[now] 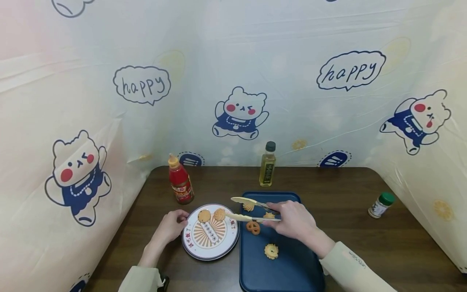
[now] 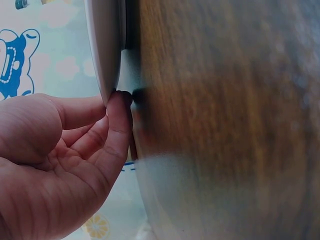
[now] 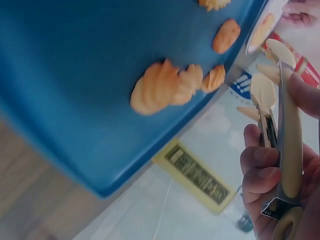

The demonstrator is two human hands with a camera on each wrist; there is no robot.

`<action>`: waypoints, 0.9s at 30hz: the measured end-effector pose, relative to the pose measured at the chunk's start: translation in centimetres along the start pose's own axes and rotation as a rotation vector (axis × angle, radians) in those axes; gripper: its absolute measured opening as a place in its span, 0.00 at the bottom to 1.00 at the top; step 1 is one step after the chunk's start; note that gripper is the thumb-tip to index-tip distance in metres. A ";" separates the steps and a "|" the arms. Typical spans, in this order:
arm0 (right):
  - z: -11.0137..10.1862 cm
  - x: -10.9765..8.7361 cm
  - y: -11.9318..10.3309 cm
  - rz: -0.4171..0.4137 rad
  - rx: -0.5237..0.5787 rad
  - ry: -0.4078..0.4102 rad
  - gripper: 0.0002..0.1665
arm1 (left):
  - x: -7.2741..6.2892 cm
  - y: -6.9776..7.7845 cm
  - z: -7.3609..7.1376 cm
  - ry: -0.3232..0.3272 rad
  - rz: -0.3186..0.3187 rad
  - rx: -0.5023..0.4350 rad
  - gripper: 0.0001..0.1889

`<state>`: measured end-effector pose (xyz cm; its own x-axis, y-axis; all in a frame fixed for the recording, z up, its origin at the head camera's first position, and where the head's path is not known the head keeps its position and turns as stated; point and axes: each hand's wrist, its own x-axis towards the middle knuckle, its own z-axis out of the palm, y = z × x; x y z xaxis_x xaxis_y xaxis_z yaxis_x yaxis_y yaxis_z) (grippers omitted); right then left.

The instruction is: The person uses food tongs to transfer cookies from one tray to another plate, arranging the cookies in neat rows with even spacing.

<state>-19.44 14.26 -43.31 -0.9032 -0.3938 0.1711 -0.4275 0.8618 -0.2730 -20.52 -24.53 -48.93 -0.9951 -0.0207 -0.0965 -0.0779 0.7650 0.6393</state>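
My left hand (image 1: 169, 227) pinches the left rim of a white patterned plate (image 1: 208, 252); the left wrist view shows thumb and fingertips at the plate's edge (image 2: 106, 50). On the plate lie a round cookie (image 1: 204, 216) and a swirled cookie (image 1: 219, 214). My right hand (image 1: 293, 219) grips cream-tipped tongs (image 1: 240, 217), their arms spread apart. One tip reaches over the plate beside the swirled cookie. Under and around the tongs, a blue tray (image 1: 288, 269) holds a pretzel-shaped cookie (image 1: 253, 228), a flower-shaped cookie (image 1: 271, 251) and swirled cookies (image 1: 248, 207).
Behind the plate stands a red sauce bottle (image 1: 181, 182) with a yellow cap. An oil bottle (image 1: 268, 166) is behind the tray, and a green-capped jar (image 1: 381, 205) sits far right. A printed curtain (image 1: 292, 81) surrounds the wooden table (image 1: 350, 202).
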 end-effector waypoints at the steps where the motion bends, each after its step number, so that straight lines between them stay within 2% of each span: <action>1: -0.3 -0.2 0.3 0.008 0.002 -0.001 0.36 | 0.0 0.0 0.0 0.001 -0.002 0.000 0.10; 4: -1.1 -0.8 1.3 0.034 0.012 -0.003 0.36 | -0.1 0.0 -0.1 0.006 0.000 0.002 0.10; 11: -2.5 -3.0 3.5 0.049 -0.012 0.049 0.37 | -0.1 0.2 -0.1 0.008 -0.008 0.007 0.10; 20: -3.6 -6.6 5.4 0.131 -0.015 0.011 0.39 | 0.0 0.1 0.0 -0.005 -0.034 0.006 0.11; 27: -3.5 -9.1 7.3 0.201 -0.003 -0.014 0.39 | -0.1 0.2 0.1 0.007 -0.014 0.004 0.10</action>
<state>-14.17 25.23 -43.54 -0.9708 -0.2180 0.1002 -0.2383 0.9246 -0.2972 -20.41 -24.34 -48.85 -0.9943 -0.0360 -0.1006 -0.0919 0.7675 0.6345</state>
